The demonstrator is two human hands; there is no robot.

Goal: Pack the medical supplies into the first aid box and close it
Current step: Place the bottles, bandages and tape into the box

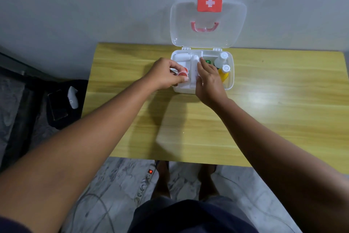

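Observation:
The white first aid box (231,79) stands open at the table's far edge, its clear lid (207,25) upright with a red cross label and pink handle. My left hand (164,74) is over the box's left compartment, fingers closed on a small red-and-clear round container (183,73). My right hand (208,78) rests on the box's white inner tray handle (193,74), fingers spread. A white gauze roll (182,56) lies at the back left. Two white-capped bottles (223,57), one yellow (224,74), and a green item (208,61) fill the right compartment.
The yellow wooden table (264,119) stands against a grey wall. Left of it on a dark surface lie a phone (57,104) and a white device (73,96). A power strip (145,183) lies on the marble floor by my feet.

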